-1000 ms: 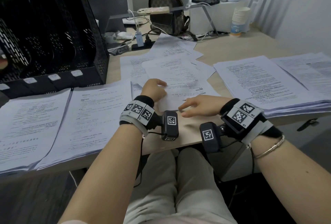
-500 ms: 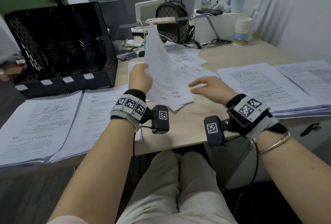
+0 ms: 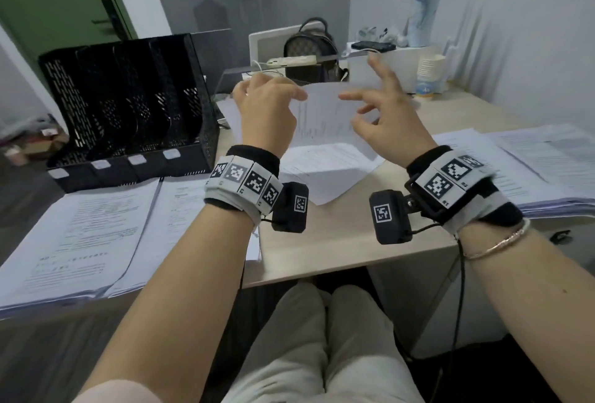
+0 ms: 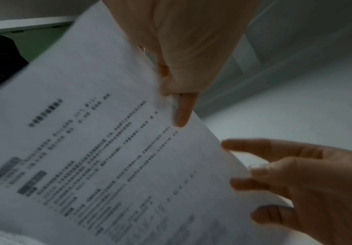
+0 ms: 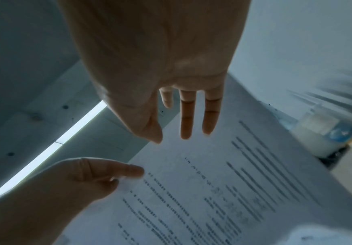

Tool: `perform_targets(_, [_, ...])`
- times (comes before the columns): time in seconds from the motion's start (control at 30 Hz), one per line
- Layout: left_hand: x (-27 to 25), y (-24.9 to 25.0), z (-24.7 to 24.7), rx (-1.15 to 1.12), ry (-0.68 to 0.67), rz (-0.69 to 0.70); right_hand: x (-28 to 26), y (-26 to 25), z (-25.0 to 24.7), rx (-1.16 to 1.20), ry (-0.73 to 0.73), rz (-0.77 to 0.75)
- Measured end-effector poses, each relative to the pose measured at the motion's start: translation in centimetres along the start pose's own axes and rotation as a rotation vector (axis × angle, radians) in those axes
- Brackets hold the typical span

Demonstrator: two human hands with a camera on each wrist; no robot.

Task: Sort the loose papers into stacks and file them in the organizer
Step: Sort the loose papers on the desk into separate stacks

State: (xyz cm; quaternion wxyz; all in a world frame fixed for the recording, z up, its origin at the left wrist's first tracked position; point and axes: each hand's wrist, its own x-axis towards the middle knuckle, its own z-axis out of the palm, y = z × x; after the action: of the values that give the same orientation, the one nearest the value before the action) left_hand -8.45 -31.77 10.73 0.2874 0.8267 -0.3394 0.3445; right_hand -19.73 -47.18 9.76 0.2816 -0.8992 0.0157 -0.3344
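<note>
My left hand point(image 3: 269, 106) holds a printed sheet point(image 3: 325, 119) up above the desk, thumb and fingers pinching its top left edge point(image 4: 183, 112). My right hand point(image 3: 381, 113) hovers at the sheet's right side with straight, spread fingers point(image 5: 186, 119); its fingertips lie at the paper's edge point(image 4: 244, 147). The text on the paper point(image 5: 212, 182) is blurred. The black mesh organizer point(image 3: 128, 106) stands empty at the back left. More loose sheets point(image 3: 328, 174) lie on the desk under the raised one.
Two paper stacks point(image 3: 80, 235) point(image 3: 180, 209) lie in front of the organizer, and thicker stacks point(image 3: 489, 171) lie at the right. A backpack point(image 3: 309, 51), a power strip, cables, paper cups point(image 3: 429, 71) and a white box crowd the back of the desk.
My left hand has lifted the sheet off the desk and turned it up in front of me. My right hand has risen from the desk to the sheet's right edge.
</note>
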Motion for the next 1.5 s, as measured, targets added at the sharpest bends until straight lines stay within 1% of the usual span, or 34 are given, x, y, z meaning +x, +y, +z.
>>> perform_targets(0.07, [-0.1,0.0,0.2,-0.043,0.021,0.066,0.0,0.4,-0.2,-0.072,-0.065,0.068])
perform_targets(0.17, [0.0,0.0,0.5,-0.047,0.019,0.166,0.0,1.2,-0.4,-0.150,-0.114,0.167])
perform_targets(0.23, [0.2,0.0,0.9,0.005,0.013,0.222,0.0,1.7,-0.4,-0.123,-0.069,0.236])
perform_targets(0.3, [0.1,0.1,1.4,0.056,0.040,0.244,0.0,2.1,-0.4,-0.025,0.016,0.311])
perform_targets(0.4, [-0.8,-0.2,1.9,0.040,0.071,0.178,0.0,3.2,-0.2,0.178,0.071,0.399])
perform_targets(0.5, [-2.1,-1.1,2.4,0.030,0.083,0.061,-0.1,4.4,0.1,0.358,0.127,0.489])
perform_targets(0.53, [-2.4,-1.4,2.5,0.018,0.056,0.005,-0.2,4.7,0.1,0.418,0.151,0.511])
perform_targets(0.63, [-3.0,-2.1,3.4,-0.028,-0.113,-0.198,-0.5,5.3,0.2,0.542,0.205,0.563])
perform_targets(0.67, [-3.2,-2.4,3.7,-0.078,-0.160,-0.244,-0.6,5.4,0.2,0.568,0.218,0.574])
perform_targets(0.77, [-4.0,-2.3,4.8,-0.385,-0.246,-0.343,-0.8,6.0,0.3,0.642,0.237,0.603])
perform_targets(0.8, [-4.4,-2.1,5.0,-0.453,-0.270,-0.351,-0.9,6.1,0.2,0.671,0.240,0.617])
perform_targets(0.87, [-4.9,-1.5,5.3,-0.506,-0.304,-0.342,-1.0,6.5,0.3,0.716,0.243,0.649])
perform_targets(1.0, [-5.0,-0.8,6.0,-0.491,-0.276,-0.340,-1.3,7.2,0.4,0.755,0.249,0.700])
perform_targets(1.1, [-5.4,-0.7,6.7,-0.481,-0.290,-0.345,-1.6,7.9,0.5,0.789,0.245,0.731])
perform_targets(1.2, [-6.6,-0.2,7.2,-0.528,-0.305,-0.335,-2.1,8.7,0.8,0.799,0.267,0.769])
perform_targets(1.3, [-7.7,0.6,7.4,-0.538,-0.305,-0.309,-2.6,9.3,1.3,0.778,0.272,0.808])
perform_targets(1.5, [-9.1,2.1,6.9,-0.530,-0.266,-0.291,-3.3,9.8,2.7,0.649,0.261,0.843])
